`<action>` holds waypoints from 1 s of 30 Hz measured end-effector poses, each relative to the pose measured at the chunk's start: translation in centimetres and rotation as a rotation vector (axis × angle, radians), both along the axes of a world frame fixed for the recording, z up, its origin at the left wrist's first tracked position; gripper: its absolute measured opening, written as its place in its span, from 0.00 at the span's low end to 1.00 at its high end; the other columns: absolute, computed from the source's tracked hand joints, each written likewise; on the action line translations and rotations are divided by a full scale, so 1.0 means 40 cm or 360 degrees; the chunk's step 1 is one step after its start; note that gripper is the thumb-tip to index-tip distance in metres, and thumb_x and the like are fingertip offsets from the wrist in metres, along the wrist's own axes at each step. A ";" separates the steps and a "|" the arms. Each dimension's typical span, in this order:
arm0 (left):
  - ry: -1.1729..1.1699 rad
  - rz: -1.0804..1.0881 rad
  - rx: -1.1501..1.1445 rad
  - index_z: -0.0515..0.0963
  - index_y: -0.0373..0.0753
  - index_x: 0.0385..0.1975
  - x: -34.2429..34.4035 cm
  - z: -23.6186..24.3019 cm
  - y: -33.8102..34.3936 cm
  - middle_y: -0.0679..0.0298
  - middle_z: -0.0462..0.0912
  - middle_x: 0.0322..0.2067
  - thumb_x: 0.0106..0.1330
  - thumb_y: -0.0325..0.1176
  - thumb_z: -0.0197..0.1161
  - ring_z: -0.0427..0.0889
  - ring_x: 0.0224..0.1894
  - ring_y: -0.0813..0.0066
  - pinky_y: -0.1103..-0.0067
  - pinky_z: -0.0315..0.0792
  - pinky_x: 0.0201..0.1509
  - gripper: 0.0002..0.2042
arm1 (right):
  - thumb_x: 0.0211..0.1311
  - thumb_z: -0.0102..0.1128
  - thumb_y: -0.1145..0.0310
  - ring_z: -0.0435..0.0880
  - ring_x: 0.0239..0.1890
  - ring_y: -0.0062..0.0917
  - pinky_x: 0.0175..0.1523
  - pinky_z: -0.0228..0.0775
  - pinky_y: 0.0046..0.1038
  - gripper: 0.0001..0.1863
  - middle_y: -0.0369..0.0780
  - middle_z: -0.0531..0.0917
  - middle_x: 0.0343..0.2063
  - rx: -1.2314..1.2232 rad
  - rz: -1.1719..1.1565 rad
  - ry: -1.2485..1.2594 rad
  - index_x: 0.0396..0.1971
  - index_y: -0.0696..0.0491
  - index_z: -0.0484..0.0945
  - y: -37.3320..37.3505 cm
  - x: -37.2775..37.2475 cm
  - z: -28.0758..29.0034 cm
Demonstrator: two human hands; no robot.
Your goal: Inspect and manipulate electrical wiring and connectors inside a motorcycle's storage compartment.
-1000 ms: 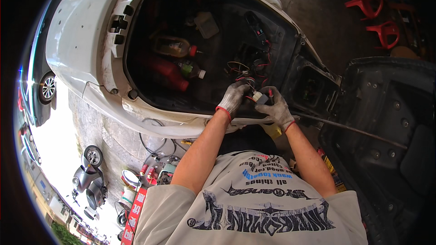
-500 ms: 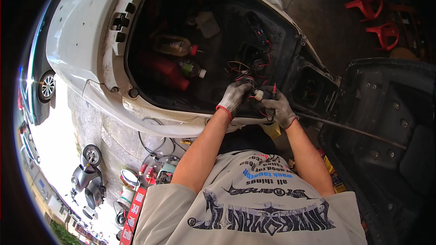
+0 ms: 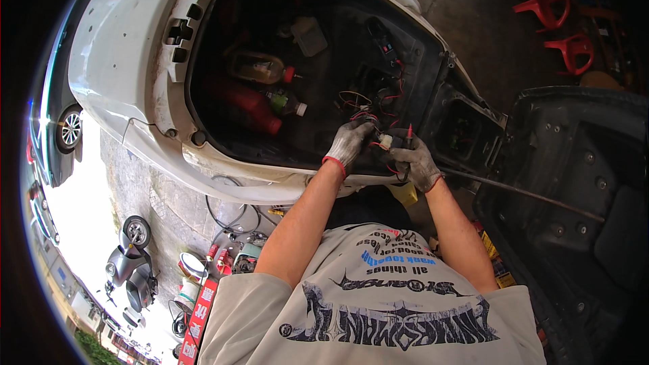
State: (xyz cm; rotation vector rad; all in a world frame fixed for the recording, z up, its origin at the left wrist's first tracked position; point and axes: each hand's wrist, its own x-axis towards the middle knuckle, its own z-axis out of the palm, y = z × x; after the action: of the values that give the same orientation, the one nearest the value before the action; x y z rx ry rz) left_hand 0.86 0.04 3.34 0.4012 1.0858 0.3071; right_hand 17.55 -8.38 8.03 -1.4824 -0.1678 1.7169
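Note:
Both my hands wear grey work gloves with red cuffs and work over the open under-seat bin (image 3: 324, 162) of a white scooter. My left hand (image 3: 350, 142) is closed on a bundle of thin wires (image 3: 365, 114). Between the hands sits a white plug connector (image 3: 386, 141), with a dark block against its right side. My right hand (image 3: 418, 163) is closed beside that block, and a red test probe (image 3: 409, 133) sticks up from its fingers. Fingertip contact is partly hidden. A dark handheld meter (image 3: 380, 37) lies farther back in the bin, with a red lead running from it.
Bottles, including a red one (image 3: 250, 108) and a clear one (image 3: 260, 67), lie in the bin's left part. The raised dark seat (image 3: 574, 182) is at right, with a thin rod (image 3: 527, 194) across it. Red chairs (image 3: 546, 7) stand far right; another scooter (image 3: 132, 267) stands lower left.

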 end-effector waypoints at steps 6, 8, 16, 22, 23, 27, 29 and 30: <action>0.0024 0.0047 0.0023 0.79 0.36 0.46 -0.001 -0.021 -0.004 0.67 0.82 0.35 0.69 0.35 0.55 0.78 0.34 0.80 0.82 0.72 0.37 0.12 | 0.50 0.62 0.79 0.68 0.17 0.10 0.20 0.57 0.14 0.25 0.35 0.82 0.32 -0.0010 0.0039 -0.0112 0.52 0.56 0.74 -0.006 0.003 0.004; 0.0085 -0.0006 -0.0014 0.79 0.37 0.47 0.000 -0.014 -0.002 0.67 0.82 0.34 0.69 0.35 0.55 0.78 0.34 0.81 0.82 0.72 0.37 0.13 | 0.50 0.61 0.80 0.69 0.22 0.09 0.25 0.58 0.14 0.25 0.32 0.81 0.34 -0.0050 0.0083 -0.0136 0.52 0.56 0.73 -0.006 0.005 0.007; 0.0104 -0.0047 0.0036 0.79 0.37 0.46 -0.001 -0.011 -0.004 0.68 0.82 0.35 0.69 0.36 0.54 0.78 0.32 0.81 0.82 0.72 0.37 0.13 | 0.51 0.60 0.81 0.68 0.22 0.10 0.26 0.58 0.14 0.23 0.31 0.79 0.32 -0.0084 0.0092 -0.0181 0.51 0.56 0.74 -0.012 0.004 0.000; 0.0042 -0.0115 0.0099 0.79 0.37 0.46 -0.005 -0.014 -0.003 0.68 0.82 0.34 0.69 0.36 0.54 0.78 0.33 0.80 0.82 0.72 0.36 0.13 | 0.47 0.65 0.81 0.81 0.37 0.20 0.42 0.74 0.21 0.24 0.37 0.81 0.38 -0.0030 -0.0019 -0.0195 0.49 0.55 0.76 -0.013 0.004 -0.012; 0.0013 -0.0062 0.0099 0.79 0.38 0.46 -0.003 -0.014 -0.005 0.67 0.82 0.34 0.69 0.36 0.54 0.79 0.33 0.80 0.83 0.72 0.35 0.13 | 0.47 0.65 0.81 0.81 0.37 0.20 0.42 0.74 0.21 0.24 0.37 0.81 0.38 -0.0029 -0.0017 -0.0194 0.49 0.55 0.76 -0.014 0.006 -0.015; 0.0124 -0.0122 0.0049 0.79 0.38 0.46 0.001 0.000 0.002 0.67 0.82 0.34 0.70 0.38 0.52 0.79 0.33 0.80 0.83 0.72 0.33 0.13 | 0.47 0.65 0.81 0.81 0.37 0.20 0.44 0.74 0.22 0.24 0.36 0.82 0.39 -0.0058 0.0013 -0.0253 0.49 0.55 0.76 -0.014 0.015 -0.017; 0.0144 -0.0121 -0.0003 0.78 0.40 0.47 -0.007 -0.010 0.007 0.67 0.83 0.36 0.71 0.39 0.50 0.80 0.34 0.79 0.83 0.72 0.32 0.14 | 0.47 0.65 0.81 0.81 0.38 0.21 0.45 0.74 0.22 0.24 0.36 0.82 0.39 -0.0073 0.0038 -0.0267 0.49 0.55 0.76 -0.016 0.017 -0.019; 0.0144 -0.0121 -0.0004 0.78 0.40 0.47 -0.005 -0.006 0.009 0.67 0.83 0.36 0.71 0.39 0.50 0.80 0.34 0.79 0.83 0.72 0.32 0.14 | 0.47 0.65 0.81 0.81 0.38 0.21 0.45 0.74 0.22 0.25 0.36 0.81 0.38 -0.0048 0.0006 -0.0265 0.49 0.55 0.76 -0.017 0.017 -0.018</action>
State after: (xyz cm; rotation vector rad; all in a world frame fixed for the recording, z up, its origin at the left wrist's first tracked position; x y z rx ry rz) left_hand 0.68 0.39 3.08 0.4568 1.1563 0.2219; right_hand 18.23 -9.05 7.31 -1.6483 -0.2330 1.6048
